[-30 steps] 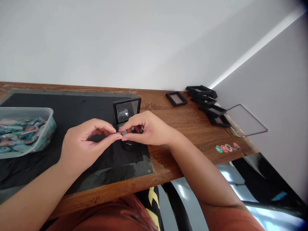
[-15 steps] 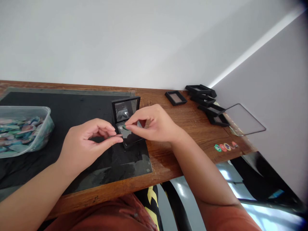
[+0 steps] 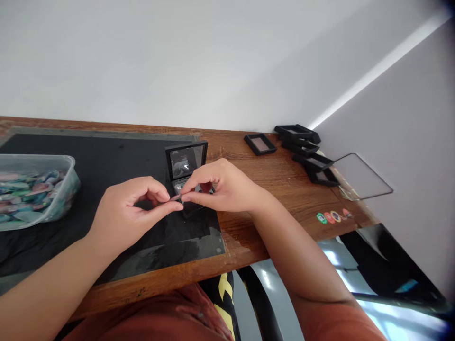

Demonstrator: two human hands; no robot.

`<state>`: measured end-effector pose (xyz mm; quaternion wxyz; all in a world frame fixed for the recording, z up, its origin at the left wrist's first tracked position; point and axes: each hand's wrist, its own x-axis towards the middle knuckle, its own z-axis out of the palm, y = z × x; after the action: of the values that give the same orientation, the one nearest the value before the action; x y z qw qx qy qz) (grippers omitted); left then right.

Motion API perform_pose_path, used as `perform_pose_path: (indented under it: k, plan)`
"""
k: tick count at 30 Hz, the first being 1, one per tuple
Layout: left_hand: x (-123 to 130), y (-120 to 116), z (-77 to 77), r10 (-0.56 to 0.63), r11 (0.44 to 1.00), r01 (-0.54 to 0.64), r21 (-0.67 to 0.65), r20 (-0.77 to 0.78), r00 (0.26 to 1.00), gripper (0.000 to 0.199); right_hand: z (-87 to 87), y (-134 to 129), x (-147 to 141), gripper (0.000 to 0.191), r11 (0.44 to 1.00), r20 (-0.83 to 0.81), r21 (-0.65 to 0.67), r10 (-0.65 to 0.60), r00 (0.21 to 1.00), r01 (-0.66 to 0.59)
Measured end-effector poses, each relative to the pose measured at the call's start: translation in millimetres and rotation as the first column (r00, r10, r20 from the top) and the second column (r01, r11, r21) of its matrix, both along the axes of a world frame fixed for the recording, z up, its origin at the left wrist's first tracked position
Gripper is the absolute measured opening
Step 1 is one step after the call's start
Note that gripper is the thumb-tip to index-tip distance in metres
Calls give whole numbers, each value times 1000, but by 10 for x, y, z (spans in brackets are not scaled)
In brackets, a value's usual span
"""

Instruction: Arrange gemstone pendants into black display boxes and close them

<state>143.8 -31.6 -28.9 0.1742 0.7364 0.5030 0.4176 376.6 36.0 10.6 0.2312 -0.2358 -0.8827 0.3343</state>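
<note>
A small thin piece [image 3: 175, 197] is pinched between the thumb and fingers of my left hand [image 3: 130, 213]. My right hand [image 3: 222, 187] is closed in a pinch, its fingertips at the right end of that same piece. Just behind the fingertips stands an open black case [image 3: 186, 161], its windowed lid upright and its base lying on the black mat. A small light heart shape shows in the base, and my right hand hides much of the rest. Whether my right fingertips hold anything else is too small to tell.
A clear plastic tub [image 3: 59, 189] of colourful pieces sits at the left on the black mat [image 3: 106, 161]. Black frames [image 3: 302, 147] pile up at the back right, one frame [image 3: 260, 144] apart. Round stickers [image 3: 329, 217] lie near the right edge; a thin frame [image 3: 362, 175] leans by the wall.
My right hand has moved left and down from above the case to my left fingertips. The green piece seen at its fingertips before no longer shows clearly. My left hand has barely moved.
</note>
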Motion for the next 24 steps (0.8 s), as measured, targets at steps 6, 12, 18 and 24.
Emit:
perform_pose_path:
  k: [6,12,18,24]
  plan:
    - [4,-2,2,-35,999,35,18,-10,999,23,-36,-16,-51,18,998,27,-50,-21,999,22]
    - [36,9,30,-34,998,36,-42,41,999,21,70,-58,32,15,997,51,27,-79,996,78]
    - [-22,54,-29,100,975,-80,-207,89,991,26,189,8,206,15,929,242,156,-365,899,335]
    - [-109,135,-91,140,952,-124,-278,39,989,30,110,33,96,9,902,456,284,-426,781,326]
